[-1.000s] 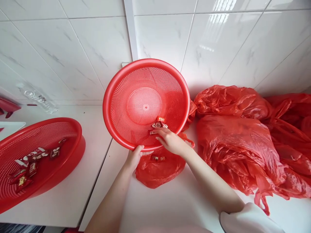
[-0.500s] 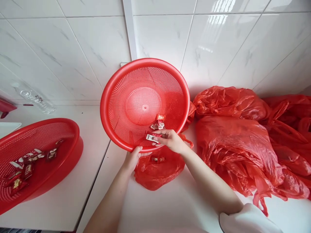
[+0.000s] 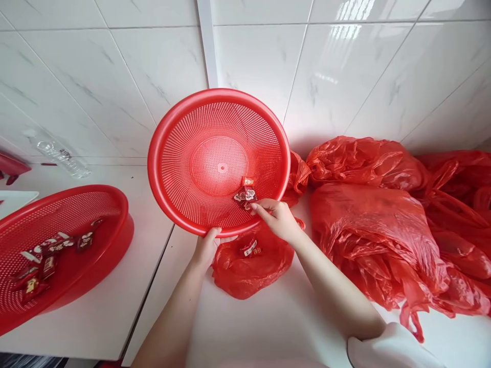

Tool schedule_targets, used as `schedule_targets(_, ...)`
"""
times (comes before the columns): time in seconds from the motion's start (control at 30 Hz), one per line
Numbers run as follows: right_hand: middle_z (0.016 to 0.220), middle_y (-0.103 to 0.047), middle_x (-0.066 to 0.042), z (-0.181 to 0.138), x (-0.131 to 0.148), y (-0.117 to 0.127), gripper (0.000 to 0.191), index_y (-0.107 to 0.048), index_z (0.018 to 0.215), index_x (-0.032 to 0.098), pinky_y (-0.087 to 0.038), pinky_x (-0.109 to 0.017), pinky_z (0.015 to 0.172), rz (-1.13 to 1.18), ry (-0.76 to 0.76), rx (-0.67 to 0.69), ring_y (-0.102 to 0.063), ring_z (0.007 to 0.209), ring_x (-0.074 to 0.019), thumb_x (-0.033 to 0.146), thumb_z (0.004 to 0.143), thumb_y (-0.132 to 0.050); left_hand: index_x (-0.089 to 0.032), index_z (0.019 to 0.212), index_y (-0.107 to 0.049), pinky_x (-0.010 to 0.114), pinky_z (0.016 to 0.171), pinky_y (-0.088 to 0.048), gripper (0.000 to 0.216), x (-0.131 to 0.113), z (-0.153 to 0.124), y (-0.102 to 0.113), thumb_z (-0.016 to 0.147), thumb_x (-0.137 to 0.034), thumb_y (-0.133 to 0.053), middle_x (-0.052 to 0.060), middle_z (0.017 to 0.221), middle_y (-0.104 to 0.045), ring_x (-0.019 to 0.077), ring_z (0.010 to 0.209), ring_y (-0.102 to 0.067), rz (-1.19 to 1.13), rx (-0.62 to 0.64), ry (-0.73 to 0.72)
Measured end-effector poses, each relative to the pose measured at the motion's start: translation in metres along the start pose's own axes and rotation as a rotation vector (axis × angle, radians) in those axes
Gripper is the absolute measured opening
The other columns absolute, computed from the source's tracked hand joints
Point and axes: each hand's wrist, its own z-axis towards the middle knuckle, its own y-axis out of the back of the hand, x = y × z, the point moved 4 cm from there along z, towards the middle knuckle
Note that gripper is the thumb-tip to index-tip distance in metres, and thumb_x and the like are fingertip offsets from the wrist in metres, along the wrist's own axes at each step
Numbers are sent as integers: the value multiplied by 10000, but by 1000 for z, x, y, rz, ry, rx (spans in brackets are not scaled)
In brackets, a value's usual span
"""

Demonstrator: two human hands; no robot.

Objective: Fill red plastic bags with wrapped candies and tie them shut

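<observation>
At the far left a dark red object (image 3: pixel 13 164), cut off by the edge, sits near a shallow white tray (image 3: pixel 17 201). Beside them a clear plastic bottle (image 3: pixel 61 157) slants along the foot of the marbled white tile wall (image 3: pixel 126 92), its neck up and to the left. A round red plastic mesh basket (image 3: pixel 115 250), cut by the left edge, lies in front of these on the white tabletop (image 3: pixel 88 327), with a scatter of red, white-lettered wrapped pieces (image 3: pixel 49 266) inside. A dark seam (image 3: pixel 149 286) crosses the tabletop to its right.

The left hand (image 3: pixel 206 248) grips the near rim of a second round red mesh basket (image 3: pixel 184 204), thumb on top. This basket is tipped up, its wide mouth facing the wearer and its base turned toward the wall; being round, it shows no clear long axis. A few small red-and-white wrapped packets (image 3: pixel 245 194) cluster low on its right inner side, the uppermost with its long axis running roughly left to right.

Below the rim, an open thin red plastic bag (image 3: pixel 249 286) holds more wrapped pieces (image 3: pixel 251 249); a white-labelled one slants up to the right. The basket covers part of the bag's far side.

The right hand (image 3: pixel 279 217) reaches over the near right rim, blocking part of it, with thumb and fingers bent at the lowest packets; whether it pinches one cannot be told. Farther right, bulging red plastic bags (image 3: pixel 376 220) crowd the tabletop to the edge, a loose handle (image 3: pixel 412 322) trailing forward.
</observation>
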Motion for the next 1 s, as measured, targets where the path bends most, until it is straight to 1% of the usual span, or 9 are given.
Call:
schedule_targets(0.13, 1080, -677, -144, 0, -7, -5, 326, -628, 1140, 169, -435, -443, 943, -455, 64, -175, -597, 1040, -299, 388, 923, -524, -205, 1263, -531, 474, 829, -586, 530, 5, -4, -3, 740, -178, -617, 81, 1174, -673, 316, 1101, -636, 22, 42, 50)
schedule_targets(0.23, 1126, -658, -201, 2, -21, -13, 444, -553, 1252, 108, -436, -496, 923, -682, -12, -152, -591, 1049, -349, 362, 889, -572, -193, 1166, -602, 450, 794, -598, 409, 13, -7, -5, 758, -220, -624, 84, 1150, -684, 329, 1110, -630, 83, 89, 77)
schedule_targets(0.3, 1078, -676, -199, 2, -30, -14, 380, -562, 1238, 107, -474, -469, 867, -678, -95, -116, -622, 1004, -335, 285, 902, -536, -188, 1084, -644, 444, 778, -602, 312, 18, -9, -6, 777, -242, -620, 80, 1090, -703, 331, 1093, -639, 134, 117, 98)
schedule_targets(0.37, 1047, -698, -160, 3, -34, -10, 312, -585, 1204, 142, -506, -418, 840, -513, -139, -126, -659, 963, -287, 239, 922, -490, -190, 1021, -667, 442, 768, -604, 243, 21, -10, -6, 790, -245, -613, 75, 1033, -716, 329, 1074, -649, 160, 140, 115)
schedule_targets(0.5, 1149, -698, -74, 6, -27, 6, 280, -627, 1155, 211, -493, -364, 961, 72, -107, -232, -661, 1046, -208, 327, 910, -558, -194, 1052, -668, 438, 788, -599, 266, 20, -10, -6, 798, -250, -611, 82, 1093, -705, 329, 1096, -638, 134, 168, 113)
schedule_targets(0.67, 1111, -713, -82, 7, -20, 10, 431, -647, 1155, 187, -542, -356, 876, 655, -239, -97, -680, 975, -201, 409, 790, -706, -188, 1198, -600, 464, 810, -589, 435, 13, -5, -3, 765, -232, -615, 84, 1126, -696, 319, 1085, -643, 81, 97, 88)
schedule_targets(0.8, 1069, -723, -73, 6, -17, 12, 446, -673, 1138, 191, -558, -318, 787, 719, -263, -88, -685, 880, -179, 405, 753, -744, -199, 1257, -549, 466, 833, -581, 520, 9, -3, -3, 741, -196, -608, 74, 1119, -697, 309, 1070, -651, 13, 45, 92)
schedule_targets(0.93, 1055, -731, -67, 5, -13, 13, 418, -690, 1106, 190, -556, -333, 814, 717, -245, -83, -691, 892, -187, 387, 743, -757, -189, 1283, -519, 500, 877, -562, 549, 4, -2, -1, 740, -182, -599, 85, 1165, -675, 309, 1091, -639, -34, 10, 57)
schedule_targets(1.0, 1029, -738, -61, 3, -9, 13, 376, -699, 1088, 194, -556, -351, 829, 670, -222, -19, -695, 895, -196, 400, 775, -726, -178, 1269, -521, 521, 897, -551, 530, 2, -1, 0, 744, -172, -596, 94, 1188, -661, 312, 1108, -629, -36, -5, 36)
